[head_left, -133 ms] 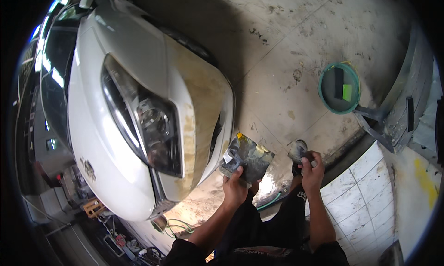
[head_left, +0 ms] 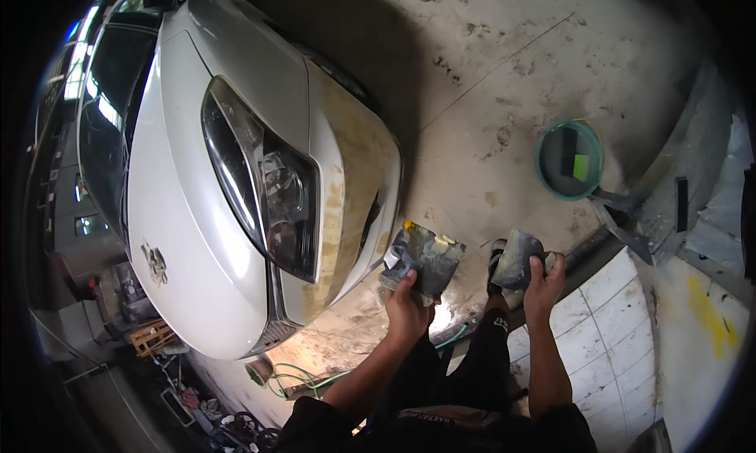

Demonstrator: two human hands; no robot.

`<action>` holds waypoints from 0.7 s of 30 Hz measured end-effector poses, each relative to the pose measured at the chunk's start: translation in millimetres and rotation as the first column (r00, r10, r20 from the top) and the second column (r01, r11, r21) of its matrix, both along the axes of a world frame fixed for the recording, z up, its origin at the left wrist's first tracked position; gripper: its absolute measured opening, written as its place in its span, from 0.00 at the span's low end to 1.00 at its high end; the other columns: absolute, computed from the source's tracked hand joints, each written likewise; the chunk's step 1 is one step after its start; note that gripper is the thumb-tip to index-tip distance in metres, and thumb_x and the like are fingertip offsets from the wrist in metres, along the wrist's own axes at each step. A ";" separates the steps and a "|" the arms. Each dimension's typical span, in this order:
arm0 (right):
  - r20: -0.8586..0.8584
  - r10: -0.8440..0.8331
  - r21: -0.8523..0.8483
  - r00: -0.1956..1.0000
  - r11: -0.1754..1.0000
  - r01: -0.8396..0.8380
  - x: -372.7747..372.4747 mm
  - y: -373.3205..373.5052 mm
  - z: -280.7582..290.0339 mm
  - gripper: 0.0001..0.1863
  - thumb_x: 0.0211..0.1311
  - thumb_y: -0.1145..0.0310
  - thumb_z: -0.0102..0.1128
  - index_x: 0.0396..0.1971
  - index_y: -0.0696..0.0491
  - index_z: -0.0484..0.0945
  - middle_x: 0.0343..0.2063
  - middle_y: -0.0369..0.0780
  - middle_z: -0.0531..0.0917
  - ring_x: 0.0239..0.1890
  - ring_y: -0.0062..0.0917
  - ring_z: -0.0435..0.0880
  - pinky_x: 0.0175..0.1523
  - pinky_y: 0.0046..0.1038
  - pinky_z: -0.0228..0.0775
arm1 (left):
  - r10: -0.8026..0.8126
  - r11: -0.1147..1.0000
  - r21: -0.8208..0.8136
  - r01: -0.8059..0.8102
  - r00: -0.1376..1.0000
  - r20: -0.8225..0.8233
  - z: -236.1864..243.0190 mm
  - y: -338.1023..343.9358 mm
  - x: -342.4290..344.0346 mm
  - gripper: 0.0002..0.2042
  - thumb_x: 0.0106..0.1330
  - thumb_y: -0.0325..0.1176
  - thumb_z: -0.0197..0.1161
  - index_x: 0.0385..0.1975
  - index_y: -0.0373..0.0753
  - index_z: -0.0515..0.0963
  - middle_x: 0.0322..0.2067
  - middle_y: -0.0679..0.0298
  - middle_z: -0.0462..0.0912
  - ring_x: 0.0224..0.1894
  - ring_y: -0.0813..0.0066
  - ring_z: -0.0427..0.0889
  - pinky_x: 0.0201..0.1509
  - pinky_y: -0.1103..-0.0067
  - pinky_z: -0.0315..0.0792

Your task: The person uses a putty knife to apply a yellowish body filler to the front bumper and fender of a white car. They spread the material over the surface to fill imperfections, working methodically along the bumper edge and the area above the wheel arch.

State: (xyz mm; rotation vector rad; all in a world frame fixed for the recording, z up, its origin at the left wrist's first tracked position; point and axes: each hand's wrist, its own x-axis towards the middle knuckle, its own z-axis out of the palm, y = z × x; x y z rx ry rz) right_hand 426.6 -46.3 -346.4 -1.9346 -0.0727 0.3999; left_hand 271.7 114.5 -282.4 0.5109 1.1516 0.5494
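Observation:
My left hand [head_left: 405, 307] grips a dark, square putty board [head_left: 429, 268] by its near left corner, thumb on top. Grey-green smears cover the board, with a yellow-orange dab [head_left: 409, 225] at its far corner. In my right hand [head_left: 543, 292], a grey putty spreader [head_left: 516, 260] is pinched between thumb and fingers, its broad smeared face showing. It is held apart from the board, to its right. To the left stands a white car [head_left: 205, 240], its front bumper corner [head_left: 362, 170] coated with tan filler beside the headlight [head_left: 272, 193].
A round green basin [head_left: 592, 192] on the stained floor [head_left: 472, 122] holds a black block and a bright green piece. A grey panel [head_left: 654, 185] stands at right. White tiles [head_left: 598, 319] lie near my right arm. A green hose [head_left: 315, 384] and clutter are at lower left.
My right hand has turned the spreader, so its broad face now shows. The view has shifted a little, with the car appearing further right. My left hand still holds the board.

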 end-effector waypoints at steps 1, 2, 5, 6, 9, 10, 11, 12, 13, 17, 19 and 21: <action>-0.002 0.009 -0.009 1.000 1.000 -0.009 4.4 -2.5 13.3 0.13 0.60 0.70 0.58 0.39 0.60 0.69 0.31 0.42 0.76 0.33 0.25 0.72 0.41 0.27 0.67 | 0.000 1.000 -0.008 0.000 1.000 -0.004 10.3 -5.5 6.0 0.16 0.64 0.34 0.52 0.49 0.37 0.65 0.39 0.59 0.77 0.35 0.63 0.79 0.23 0.72 0.70; 0.035 0.031 0.018 0.999 0.999 -0.032 8.6 -5.4 29.3 0.12 0.60 0.69 0.58 0.39 0.59 0.69 0.30 0.41 0.76 0.32 0.24 0.71 0.40 0.26 0.67 | 0.037 0.999 -0.029 -0.036 0.999 0.009 19.1 -9.0 9.4 0.15 0.63 0.35 0.52 0.48 0.39 0.67 0.38 0.60 0.78 0.33 0.66 0.79 0.25 0.74 0.69; 0.017 0.127 0.157 0.992 0.979 -0.128 17.0 8.7 65.5 0.12 0.60 0.68 0.59 0.38 0.57 0.69 0.26 0.38 0.75 0.28 0.21 0.70 0.35 0.24 0.66 | 0.074 0.995 -0.080 -0.064 0.989 0.130 46.6 -11.6 28.2 0.12 0.62 0.32 0.54 0.44 0.37 0.69 0.36 0.61 0.78 0.34 0.66 0.79 0.26 0.70 0.70; 0.001 0.172 0.216 0.985 0.962 -0.168 19.4 12.2 82.4 0.11 0.60 0.68 0.59 0.37 0.57 0.69 0.25 0.38 0.75 0.26 0.20 0.70 0.34 0.23 0.65 | 0.058 0.998 -0.045 -0.052 0.989 0.140 59.3 -15.7 34.5 0.12 0.62 0.32 0.53 0.44 0.37 0.70 0.37 0.61 0.78 0.34 0.66 0.79 0.25 0.71 0.68; 0.061 0.223 0.315 0.973 0.921 -0.230 29.3 27.7 128.5 0.11 0.59 0.67 0.60 0.36 0.56 0.69 0.21 0.37 0.73 0.23 0.19 0.68 0.31 0.21 0.64 | 0.020 1.000 -0.010 -0.018 0.973 0.230 99.5 -17.4 51.0 0.12 0.62 0.33 0.54 0.44 0.38 0.70 0.36 0.61 0.78 0.34 0.66 0.78 0.25 0.71 0.67; 0.085 0.269 0.304 0.959 0.910 -0.282 36.3 27.6 141.7 0.12 0.59 0.67 0.60 0.36 0.56 0.69 0.21 0.38 0.74 0.23 0.20 0.69 0.31 0.22 0.64 | 0.017 1.000 0.004 -0.019 0.964 0.264 112.9 -18.4 57.3 0.12 0.62 0.33 0.54 0.44 0.38 0.70 0.37 0.61 0.78 0.34 0.66 0.78 0.25 0.71 0.68; 0.109 0.318 0.291 0.942 0.896 -0.336 43.2 27.1 154.7 0.12 0.58 0.67 0.61 0.35 0.56 0.69 0.21 0.38 0.74 0.23 0.20 0.70 0.31 0.24 0.65 | 0.031 0.999 0.010 -0.035 0.960 0.279 129.4 -21.0 61.7 0.12 0.62 0.33 0.54 0.44 0.38 0.70 0.36 0.61 0.78 0.34 0.65 0.78 0.26 0.71 0.68; 0.134 0.346 0.280 0.929 0.886 -0.370 52.3 27.7 161.7 0.12 0.58 0.67 0.62 0.35 0.56 0.69 0.21 0.39 0.75 0.24 0.21 0.71 0.31 0.25 0.66 | 0.025 0.999 0.020 -0.032 0.955 0.295 142.9 -19.9 70.6 0.12 0.62 0.33 0.54 0.44 0.38 0.70 0.36 0.61 0.78 0.34 0.65 0.78 0.26 0.71 0.68; 0.197 0.372 0.149 0.907 0.903 -0.403 63.0 23.8 162.7 0.12 0.58 0.67 0.62 0.35 0.57 0.70 0.22 0.41 0.75 0.24 0.22 0.73 0.32 0.26 0.67 | 0.032 0.998 0.034 -0.045 0.952 0.306 156.2 -20.6 76.7 0.12 0.62 0.33 0.54 0.44 0.38 0.70 0.36 0.61 0.78 0.33 0.65 0.78 0.26 0.72 0.68; 0.214 0.239 0.018 0.947 0.968 -0.248 109.9 -3.7 119.0 0.13 0.56 0.68 0.62 0.35 0.59 0.70 0.25 0.43 0.79 0.28 0.27 0.78 0.36 0.32 0.70 | -0.076 0.961 0.278 -0.007 0.956 0.285 204.4 -2.6 100.6 0.15 0.60 0.34 0.55 0.46 0.41 0.69 0.38 0.62 0.77 0.37 0.67 0.78 0.29 0.72 0.71; 0.057 0.173 0.221 0.983 0.958 -0.182 124.6 -7.2 139.1 0.13 0.58 0.68 0.60 0.37 0.60 0.70 0.31 0.43 0.79 0.31 0.27 0.77 0.37 0.30 0.70 | -0.065 0.949 0.313 -0.036 0.949 0.307 210.4 4.2 102.1 0.16 0.60 0.33 0.55 0.49 0.39 0.68 0.41 0.59 0.76 0.39 0.61 0.79 0.28 0.68 0.73; 0.068 0.082 0.313 0.994 0.945 -0.099 141.9 8.4 158.2 0.14 0.59 0.68 0.58 0.39 0.61 0.70 0.36 0.43 0.78 0.32 0.27 0.77 0.38 0.28 0.70 | -0.013 0.960 0.261 -0.098 0.920 0.393 208.3 22.0 107.2 0.19 0.60 0.30 0.55 0.51 0.37 0.66 0.43 0.55 0.75 0.39 0.58 0.80 0.26 0.65 0.76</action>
